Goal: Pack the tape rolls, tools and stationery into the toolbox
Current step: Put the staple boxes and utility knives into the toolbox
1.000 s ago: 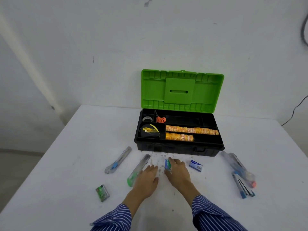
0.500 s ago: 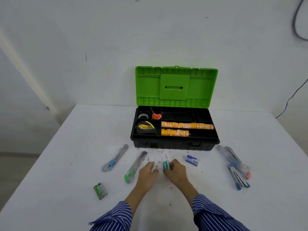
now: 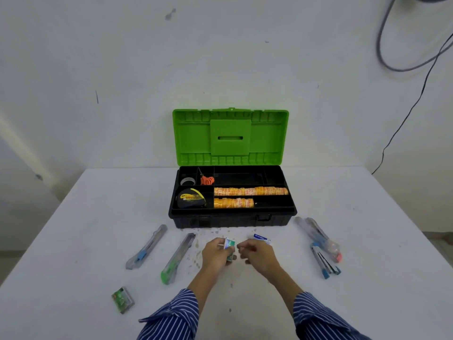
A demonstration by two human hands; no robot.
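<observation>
Small box [image 3: 230, 243] in left hand [image 3: 215, 253]

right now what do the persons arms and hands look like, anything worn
Both forearms are bare from the rolled cuffs down. The left hand and right hand wear no gloves; no rings or watch show. Each striped sleeve is dark blue with thin white lines.

The toolbox [image 3: 232, 218], black with its green lid [image 3: 230, 137] standing open, sits at frame centre. Inside: a tape measure [image 3: 190, 198] front left, a tape roll [image 3: 187, 180] and orange scissors [image 3: 207, 179] behind it, two orange tape-roll rows [image 3: 250, 191] to the right. Below it, a small green-white box [image 3: 229, 244] is held off the table. Two cutters [image 3: 147, 246] [image 3: 177, 257] lie lower left, a green box [image 3: 122, 299] further down, a blue-white box [image 3: 261, 239] at centre, and staplers and pens [image 3: 321, 246] right.
</observation>
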